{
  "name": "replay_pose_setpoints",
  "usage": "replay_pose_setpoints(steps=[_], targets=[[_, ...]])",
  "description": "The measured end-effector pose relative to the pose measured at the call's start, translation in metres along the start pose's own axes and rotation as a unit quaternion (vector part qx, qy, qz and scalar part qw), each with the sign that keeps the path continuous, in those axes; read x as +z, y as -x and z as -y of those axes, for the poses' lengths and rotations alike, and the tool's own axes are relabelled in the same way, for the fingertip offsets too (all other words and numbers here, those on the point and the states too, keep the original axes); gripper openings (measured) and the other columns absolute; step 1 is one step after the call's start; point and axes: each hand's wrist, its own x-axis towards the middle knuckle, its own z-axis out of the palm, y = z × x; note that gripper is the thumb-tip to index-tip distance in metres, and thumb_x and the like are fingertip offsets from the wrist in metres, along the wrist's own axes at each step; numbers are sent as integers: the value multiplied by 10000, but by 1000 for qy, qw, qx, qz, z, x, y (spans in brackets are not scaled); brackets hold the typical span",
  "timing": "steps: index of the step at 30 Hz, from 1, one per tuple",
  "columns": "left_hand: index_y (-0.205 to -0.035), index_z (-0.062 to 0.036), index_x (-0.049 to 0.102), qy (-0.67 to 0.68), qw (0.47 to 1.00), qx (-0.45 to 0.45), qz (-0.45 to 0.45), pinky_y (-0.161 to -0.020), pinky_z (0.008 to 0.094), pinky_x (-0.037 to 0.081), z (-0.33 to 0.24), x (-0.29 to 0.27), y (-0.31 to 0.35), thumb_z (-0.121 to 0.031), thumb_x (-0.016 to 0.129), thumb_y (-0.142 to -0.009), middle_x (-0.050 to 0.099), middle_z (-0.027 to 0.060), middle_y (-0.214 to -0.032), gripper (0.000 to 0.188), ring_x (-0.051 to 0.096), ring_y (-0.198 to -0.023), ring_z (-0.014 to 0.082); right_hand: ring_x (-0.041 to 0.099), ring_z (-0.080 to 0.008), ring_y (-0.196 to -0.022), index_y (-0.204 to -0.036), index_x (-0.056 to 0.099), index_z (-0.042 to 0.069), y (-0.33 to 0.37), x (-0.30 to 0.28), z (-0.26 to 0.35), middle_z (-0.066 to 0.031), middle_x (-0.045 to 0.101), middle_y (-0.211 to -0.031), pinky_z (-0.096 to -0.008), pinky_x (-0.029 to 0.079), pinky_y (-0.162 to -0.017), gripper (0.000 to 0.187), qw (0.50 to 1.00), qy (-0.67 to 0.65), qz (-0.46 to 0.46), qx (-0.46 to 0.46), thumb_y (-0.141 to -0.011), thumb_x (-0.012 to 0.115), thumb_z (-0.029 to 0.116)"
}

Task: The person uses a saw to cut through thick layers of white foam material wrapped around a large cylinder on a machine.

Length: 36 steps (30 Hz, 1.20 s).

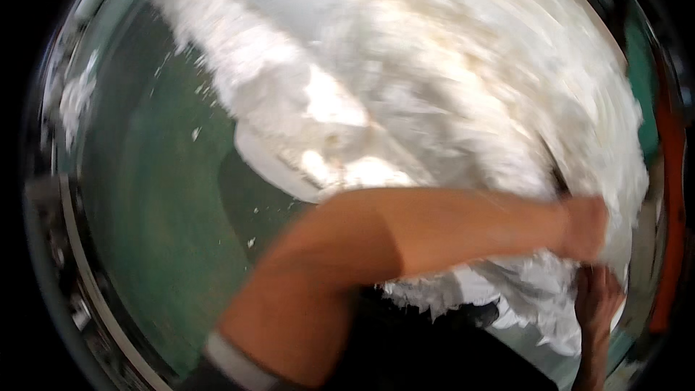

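A large heap of white, fluffy fibre (463, 80) fills the middle and right of the view. My left forearm reaches across it to the right. My left hand (583, 227) is closed in a fist, low on the heap's right side. A thin dark thing (557, 174) shows just beyond that fist; I cannot make out whether the hand holds it. Right below is my right hand (599, 294), its fingers curled at the near right edge of the fibre. Motion blur softens both hands, and what lies inside their fingers is hidden.
A green surface (152, 195) spreads on the left, with small white scraps (251, 242) on it. A pale, curved edge (271, 163) shows under the fibre. On the far right stand an orange upright strip (673, 210) and a green panel (641, 87).
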Motion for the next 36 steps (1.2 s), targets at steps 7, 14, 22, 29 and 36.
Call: replay_pose_setpoints(steps=[7,14,22,29,36], targets=[[-735,-71,740,-2,996,-87,-36,-621,435,532,45,-84,72,-230,654,-724,697,155,-724,181,679,-666,321,575,-298,-557,-779,576,91,-82,-37,49,-103,552,-619,-417,436,-498,142,990,0,-88,-113,-788,715,121],[-706,-96,576,-326,921,-172,127,-608,414,455,182,-241,262,-413,705,-817,574,55,-743,359,593,-731,284,698,-293,-772,-867,707,100,-317,-50,197,-126,713,-824,-425,534,-661,148,975,-75,-65,-198,-852,581,176],[-789,-127,720,-57,992,-105,33,-539,387,475,86,-94,141,-203,701,-735,613,53,-675,95,604,-628,270,654,-281,-643,-925,650,83,-138,-3,91,-101,657,-726,-395,513,-576,125,976,-191,101,-5,-931,610,201],[-834,-174,777,7,997,22,71,-652,394,521,-14,-38,7,-220,678,-765,740,26,-828,129,693,-773,232,570,-375,-574,-806,548,73,0,-5,-3,-146,553,-658,-458,440,-512,127,999,1,26,-48,-836,656,134],[-832,-93,744,-65,973,-190,116,-649,421,523,95,-174,184,-504,636,-828,719,119,-846,425,667,-691,307,629,-328,-591,-827,611,74,-188,-43,147,-138,631,-675,-405,478,-511,85,986,-55,-71,-137,-842,678,125]])
